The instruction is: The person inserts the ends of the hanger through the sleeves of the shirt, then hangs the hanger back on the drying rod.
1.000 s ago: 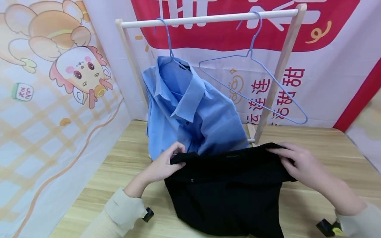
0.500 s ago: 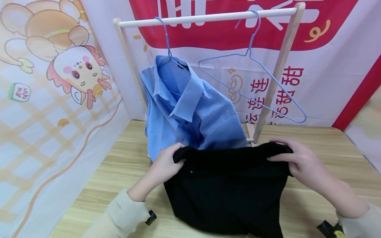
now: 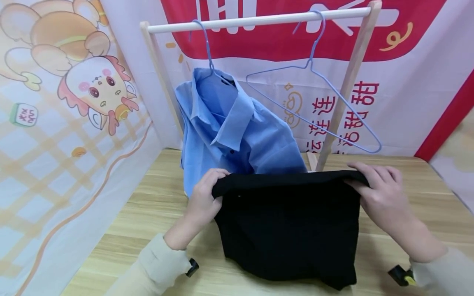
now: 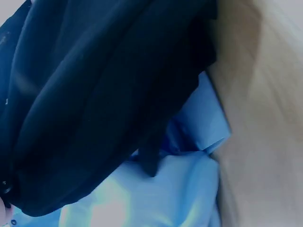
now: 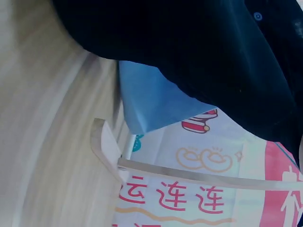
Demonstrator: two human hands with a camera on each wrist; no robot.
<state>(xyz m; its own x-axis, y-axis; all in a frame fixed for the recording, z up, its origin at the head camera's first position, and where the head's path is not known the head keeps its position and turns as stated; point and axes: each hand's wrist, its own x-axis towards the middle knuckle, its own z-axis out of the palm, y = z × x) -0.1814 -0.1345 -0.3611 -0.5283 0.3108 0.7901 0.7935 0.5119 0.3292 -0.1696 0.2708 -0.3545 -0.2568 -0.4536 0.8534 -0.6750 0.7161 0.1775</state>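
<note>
A black garment (image 3: 292, 230) is stretched between my two hands, its folded upper edge raised and its lower part hanging over the table. My left hand (image 3: 203, 197) grips the upper left corner, thumb below and fingers over the edge. At the upper right corner my right hand (image 3: 386, 199) holds the same edge, fingers curled around it. Its exact kind cannot be told; a small button (image 5: 258, 16) shows on it in the right wrist view. Behind it hangs a light blue collared shirt (image 3: 266, 135), whose lower part the black cloth hides.
The shirt hangs from a blue wire hanger (image 3: 209, 53) on the white rail (image 3: 259, 22) of a wooden rack (image 3: 357, 61). A second wire hanger (image 3: 309, 65) hangs to the right with no clothing on it. Printed cloth (image 3: 122, 164) walls the wood-grain table (image 3: 148, 213).
Both hands have lifted the black garment's upper edge, drawing it straighter and covering more of the shirt. The right hand's fingers have shifted over the corner. Shirt and hangers stay put.
</note>
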